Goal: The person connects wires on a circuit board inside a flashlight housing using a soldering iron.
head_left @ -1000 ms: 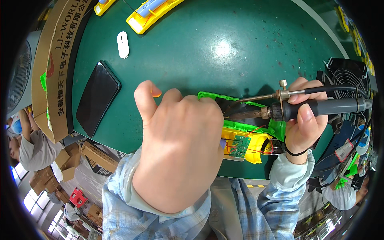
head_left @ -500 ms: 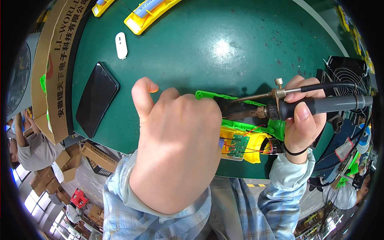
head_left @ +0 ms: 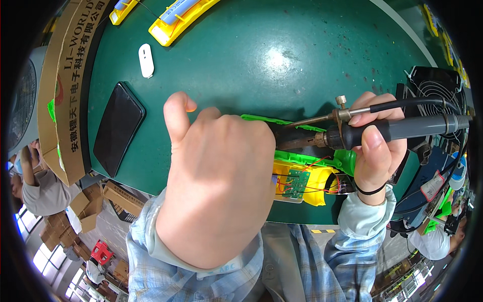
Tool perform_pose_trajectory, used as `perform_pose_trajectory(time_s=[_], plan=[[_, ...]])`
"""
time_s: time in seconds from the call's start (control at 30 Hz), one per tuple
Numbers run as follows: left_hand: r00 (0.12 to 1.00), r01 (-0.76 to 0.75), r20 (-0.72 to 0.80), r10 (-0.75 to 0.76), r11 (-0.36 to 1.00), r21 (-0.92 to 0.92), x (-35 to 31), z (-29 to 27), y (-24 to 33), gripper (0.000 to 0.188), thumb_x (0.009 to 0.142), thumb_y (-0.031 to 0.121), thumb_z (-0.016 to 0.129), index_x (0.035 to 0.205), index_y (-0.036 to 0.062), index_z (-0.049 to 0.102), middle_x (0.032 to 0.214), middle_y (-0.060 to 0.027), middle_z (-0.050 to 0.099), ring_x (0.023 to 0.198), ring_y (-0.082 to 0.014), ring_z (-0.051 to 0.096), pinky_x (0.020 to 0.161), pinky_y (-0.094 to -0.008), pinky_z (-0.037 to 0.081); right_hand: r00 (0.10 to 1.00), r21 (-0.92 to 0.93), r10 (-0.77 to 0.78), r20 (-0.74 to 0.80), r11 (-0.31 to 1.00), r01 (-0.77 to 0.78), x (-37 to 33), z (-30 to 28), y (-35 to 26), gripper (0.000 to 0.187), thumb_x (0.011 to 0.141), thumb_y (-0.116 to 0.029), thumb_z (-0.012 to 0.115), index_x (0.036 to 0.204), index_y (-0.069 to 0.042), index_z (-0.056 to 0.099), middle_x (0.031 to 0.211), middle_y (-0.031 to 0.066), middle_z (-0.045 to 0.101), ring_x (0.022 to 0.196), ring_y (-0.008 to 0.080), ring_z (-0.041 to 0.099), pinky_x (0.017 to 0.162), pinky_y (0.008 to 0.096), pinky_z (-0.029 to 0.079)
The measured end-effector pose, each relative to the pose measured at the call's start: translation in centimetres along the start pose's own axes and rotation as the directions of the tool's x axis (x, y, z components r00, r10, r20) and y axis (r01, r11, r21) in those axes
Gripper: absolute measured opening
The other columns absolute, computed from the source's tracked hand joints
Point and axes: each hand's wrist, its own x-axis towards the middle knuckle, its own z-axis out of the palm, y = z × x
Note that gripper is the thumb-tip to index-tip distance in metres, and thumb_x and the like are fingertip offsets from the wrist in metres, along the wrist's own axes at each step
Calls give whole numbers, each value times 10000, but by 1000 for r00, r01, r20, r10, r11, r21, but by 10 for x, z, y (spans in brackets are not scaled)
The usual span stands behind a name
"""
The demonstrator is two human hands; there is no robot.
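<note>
My right hand (head_left: 375,156) grips a soldering iron (head_left: 420,129) with a thin metal feed tube (head_left: 317,120) clamped along it. The iron's tip points left and disappears behind my left hand (head_left: 216,186). That hand is closed, back upward, with its little finger sticking out; whatever its fingers hold is hidden. Beneath the iron lies a green plastic housing (head_left: 345,162), partly covered. Nearer to me sits an open yellow housing (head_left: 317,195) holding a small green circuit board (head_left: 297,182) with red and black wires. A dark round part (head_left: 344,184) is at its right end.
On the green table (head_left: 221,70) lie a black phone (head_left: 118,129), a white oval device (head_left: 146,60) and yellow housings with blue cells (head_left: 173,25). A cardboard box (head_left: 70,100) stands left. At right are a black fan (head_left: 435,85) and cables. People sit on both sides.
The whole view has shifted slightly, so table items appear a little farther left. The soldering iron has moved slightly left with my right hand. My left hand keeps its closed pose.
</note>
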Motion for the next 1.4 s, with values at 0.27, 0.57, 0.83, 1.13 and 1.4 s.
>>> perform_pose_trajectory(time_s=[0.27,0.57,0.83,1.13,1.4], plan=[[1000,-8,8,8,1000,-11,1,0,-1,146,557,-83,556,641,33,527,604,-74,492,644,-245,486,798,-428,318,999,-7,26,19,1000,-26,-1,-2,0,161,747,-100,533,825,37,502,779,73,505,662,90,428,606,213,348],[992,43,120,-41,999,-16,5,-4,0,120,566,-75,554,627,27,535,588,-82,501,634,-249,488,804,-430,311,999,-8,49,7,999,-49,-1,0,-1,159,748,-102,536,817,40,513,783,72,509,668,89,439,610,210,354],[995,-39,92,38,999,8,0,-3,-7,206,556,-88,575,694,53,516,638,-49,501,644,-238,493,795,-447,307,998,-22,56,16,998,-56,-1,-1,0,156,749,-95,546,810,46,520,775,74,518,657,93,447,601,212,362],[963,29,268,-36,999,29,5,-4,-8,143,593,-43,570,664,73,525,613,-42,499,640,-220,501,812,-429,296,1000,-43,21,-12,999,-22,0,0,0,158,752,-94,565,799,55,537,780,84,541,682,113,475,611,221,378],[997,-28,73,27,1000,14,-1,0,-10,163,593,-46,583,683,79,530,624,-25,505,627,-214,500,787,-434,303,1000,-51,-15,13,999,15,1,1,-2,153,760,-92,560,795,52,521,764,90,538,633,105,460,566,217,365]])
